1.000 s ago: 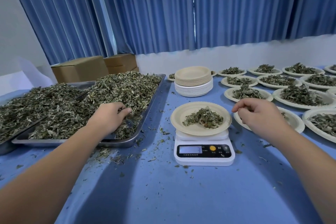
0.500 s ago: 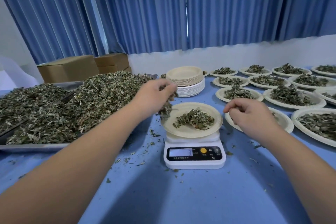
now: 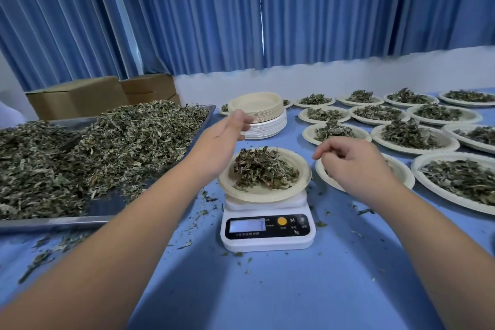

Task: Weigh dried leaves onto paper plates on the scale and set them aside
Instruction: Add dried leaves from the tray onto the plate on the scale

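A white digital scale stands in the middle of the blue table. On it rests a paper plate holding a heap of dried leaves. My left hand hovers over the plate's far left rim with straight fingers and holds nothing. My right hand hangs just right of the plate with loosely curled fingers, above another plate. A metal tray piled with dried leaves lies to the left.
A stack of paper plates stands behind the scale. Several filled plates cover the table's right side. Cardboard boxes sit at the back left. Leaf crumbs lie scattered around the scale and tray.
My left hand took leaves from the tray, carried them over the plate and let them fall; the heap on the plate is bigger. The right hand has hardly moved.
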